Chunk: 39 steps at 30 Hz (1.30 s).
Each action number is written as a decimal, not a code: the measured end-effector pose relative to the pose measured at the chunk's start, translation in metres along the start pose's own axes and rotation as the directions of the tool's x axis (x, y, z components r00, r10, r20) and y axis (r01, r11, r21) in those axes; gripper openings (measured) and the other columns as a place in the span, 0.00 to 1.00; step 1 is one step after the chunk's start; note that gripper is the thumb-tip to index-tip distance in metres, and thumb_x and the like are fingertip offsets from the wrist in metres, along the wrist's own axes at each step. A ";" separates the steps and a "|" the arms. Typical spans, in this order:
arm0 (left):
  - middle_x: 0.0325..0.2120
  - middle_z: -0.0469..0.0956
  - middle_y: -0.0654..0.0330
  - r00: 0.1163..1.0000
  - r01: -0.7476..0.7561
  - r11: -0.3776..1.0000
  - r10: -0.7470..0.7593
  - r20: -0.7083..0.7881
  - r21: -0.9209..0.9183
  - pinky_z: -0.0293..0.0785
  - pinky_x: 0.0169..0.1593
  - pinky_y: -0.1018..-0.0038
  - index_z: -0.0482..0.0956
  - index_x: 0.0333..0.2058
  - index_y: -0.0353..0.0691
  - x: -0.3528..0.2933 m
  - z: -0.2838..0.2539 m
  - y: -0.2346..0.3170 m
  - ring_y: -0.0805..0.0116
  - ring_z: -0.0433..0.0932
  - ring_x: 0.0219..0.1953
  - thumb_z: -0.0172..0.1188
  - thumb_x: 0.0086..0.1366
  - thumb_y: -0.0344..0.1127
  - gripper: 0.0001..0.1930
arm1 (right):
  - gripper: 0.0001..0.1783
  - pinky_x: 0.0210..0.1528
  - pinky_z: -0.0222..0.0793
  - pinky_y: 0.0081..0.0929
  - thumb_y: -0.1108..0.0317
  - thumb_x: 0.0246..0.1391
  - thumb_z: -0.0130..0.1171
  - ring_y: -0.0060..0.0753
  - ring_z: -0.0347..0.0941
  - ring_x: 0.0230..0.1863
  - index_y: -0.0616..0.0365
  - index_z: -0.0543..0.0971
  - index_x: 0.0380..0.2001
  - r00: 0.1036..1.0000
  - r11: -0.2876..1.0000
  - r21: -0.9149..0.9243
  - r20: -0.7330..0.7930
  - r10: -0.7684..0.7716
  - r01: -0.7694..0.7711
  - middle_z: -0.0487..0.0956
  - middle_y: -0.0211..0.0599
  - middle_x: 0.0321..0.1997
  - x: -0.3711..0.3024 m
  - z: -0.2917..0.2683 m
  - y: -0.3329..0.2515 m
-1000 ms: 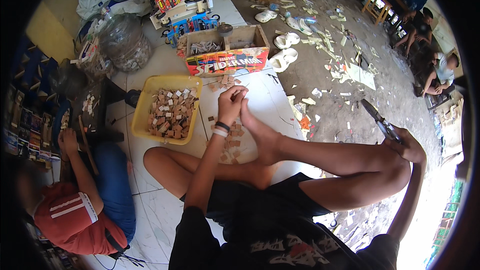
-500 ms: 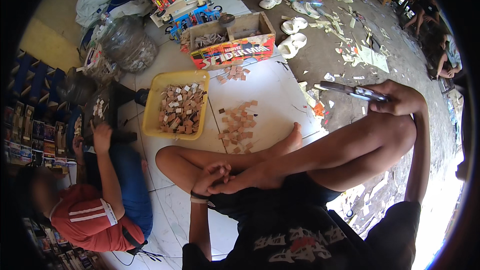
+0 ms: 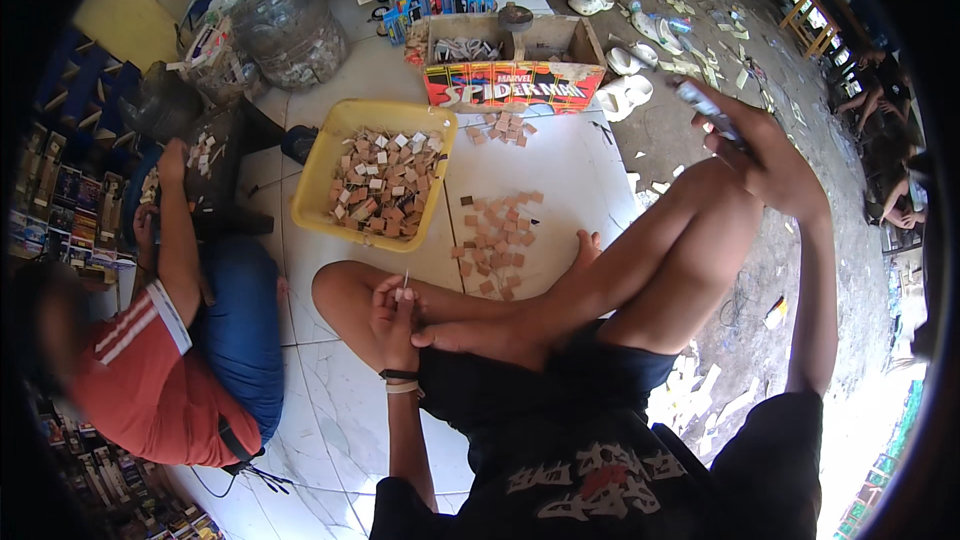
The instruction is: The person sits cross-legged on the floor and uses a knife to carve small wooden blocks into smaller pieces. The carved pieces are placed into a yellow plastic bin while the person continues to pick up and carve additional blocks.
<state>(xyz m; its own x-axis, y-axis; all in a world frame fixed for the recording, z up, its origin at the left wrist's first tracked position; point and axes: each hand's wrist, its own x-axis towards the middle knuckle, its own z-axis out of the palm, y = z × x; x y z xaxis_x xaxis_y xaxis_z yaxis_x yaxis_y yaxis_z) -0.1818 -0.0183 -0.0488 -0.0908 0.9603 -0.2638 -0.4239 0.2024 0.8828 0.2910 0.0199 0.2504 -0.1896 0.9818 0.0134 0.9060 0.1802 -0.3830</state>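
My left hand is closed over my crossed legs, pinching a small piece with a thin pale pin sticking up from the fingertips. My right hand is raised over my bent knee, wrapped round a slim silvery hand tool with a dark end; blur hides its exact kind. On the tiles ahead lie loose square wooden pieces. Left of them stands a yellow tub full of similar small squares, some with pale faces.
A divided wooden box with a printed red front holds small parts at the back. Toy trucks stand behind it. A co-worker in a red shirt sits close on my left. White clogs and scraps lie on the floor at right.
My right hand has swung left with the tool, which now points up and left. The fingers of my left hand have come up, and a thin pin now shows in them. The view has shifted.
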 end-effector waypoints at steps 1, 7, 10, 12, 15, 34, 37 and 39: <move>0.37 0.80 0.64 0.989 -0.138 0.977 0.146 -0.039 0.162 0.79 0.46 0.77 0.80 0.52 0.37 0.001 0.006 0.000 0.72 0.80 0.39 0.63 0.74 0.26 0.11 | 0.35 0.58 0.72 0.39 0.78 0.68 0.54 0.39 0.79 0.52 0.55 0.64 0.76 0.991 0.994 0.071 -0.118 -0.070 0.078 0.84 0.41 0.53 -0.008 0.005 -0.001; 0.39 0.86 0.57 0.906 -0.394 0.781 0.420 0.060 0.484 0.81 0.46 0.76 0.86 0.45 0.32 -0.019 0.079 0.020 0.68 0.86 0.42 0.65 0.63 0.14 0.13 | 0.32 0.58 0.74 0.33 0.76 0.68 0.58 0.32 0.79 0.55 0.57 0.67 0.74 0.919 0.706 0.590 0.208 0.335 -0.391 0.83 0.44 0.56 -0.076 0.096 -0.030; 0.40 0.86 0.55 0.918 -0.397 0.803 0.342 0.202 0.444 0.83 0.44 0.76 0.87 0.45 0.32 -0.025 0.124 0.022 0.67 0.87 0.41 0.66 0.61 0.13 0.15 | 0.32 0.58 0.75 0.32 0.76 0.69 0.57 0.29 0.79 0.54 0.60 0.66 0.74 0.890 0.695 0.561 0.352 0.291 -0.449 0.82 0.46 0.58 -0.106 0.163 -0.059; 0.41 0.86 0.54 0.929 -0.364 0.806 0.280 0.241 0.466 0.84 0.42 0.76 0.87 0.46 0.33 -0.030 0.137 0.026 0.67 0.87 0.40 0.67 0.60 0.13 0.16 | 0.35 0.59 0.75 0.32 0.76 0.69 0.56 0.30 0.79 0.54 0.60 0.60 0.77 0.875 0.491 0.725 0.419 0.243 -0.484 0.79 0.47 0.61 -0.122 0.196 -0.083; 0.42 0.86 0.53 0.933 -0.351 0.774 0.246 0.261 0.527 0.85 0.41 0.76 0.87 0.47 0.34 -0.032 0.144 0.026 0.67 0.88 0.39 0.67 0.60 0.14 0.17 | 0.41 0.61 0.74 0.33 0.79 0.67 0.56 0.32 0.79 0.54 0.58 0.54 0.80 0.856 0.329 0.793 0.445 0.262 -0.513 0.78 0.47 0.63 -0.136 0.216 -0.110; 0.35 0.88 0.61 0.829 -0.557 0.516 0.299 0.472 0.651 0.78 0.42 0.69 0.90 0.43 0.40 -0.020 0.165 0.014 0.64 0.84 0.38 0.73 0.54 0.21 0.16 | 0.42 0.64 0.72 0.38 0.86 0.62 0.51 0.49 0.78 0.62 0.63 0.55 0.78 0.846 0.388 0.755 0.439 0.302 -0.530 0.75 0.58 0.64 -0.121 0.224 -0.102; 0.35 0.87 0.61 0.831 -0.555 0.508 0.301 0.468 0.659 0.78 0.42 0.69 0.90 0.43 0.40 -0.020 0.165 0.014 0.64 0.84 0.39 0.73 0.53 0.20 0.17 | 0.42 0.64 0.72 0.37 0.86 0.62 0.51 0.48 0.78 0.60 0.63 0.55 0.78 0.851 0.395 0.756 0.431 0.300 -0.522 0.76 0.58 0.63 -0.119 0.225 -0.102; 0.35 0.87 0.61 0.832 -0.554 0.507 0.303 0.465 0.661 0.79 0.42 0.69 0.90 0.43 0.40 -0.020 0.165 0.014 0.64 0.83 0.39 0.72 0.53 0.20 0.17 | 0.41 0.63 0.73 0.36 0.83 0.64 0.52 0.43 0.78 0.58 0.63 0.54 0.79 0.857 0.419 0.749 0.425 0.292 -0.514 0.76 0.54 0.62 -0.119 0.226 -0.102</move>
<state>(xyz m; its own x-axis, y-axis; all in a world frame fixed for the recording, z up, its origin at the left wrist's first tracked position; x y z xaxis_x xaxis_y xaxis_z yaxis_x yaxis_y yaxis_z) -0.0375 -0.0029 0.0327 0.2153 0.9494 0.2285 0.4310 -0.3024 0.8502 0.1359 -0.1285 0.0793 -0.0583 0.8683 -0.4926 0.1937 -0.4743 -0.8588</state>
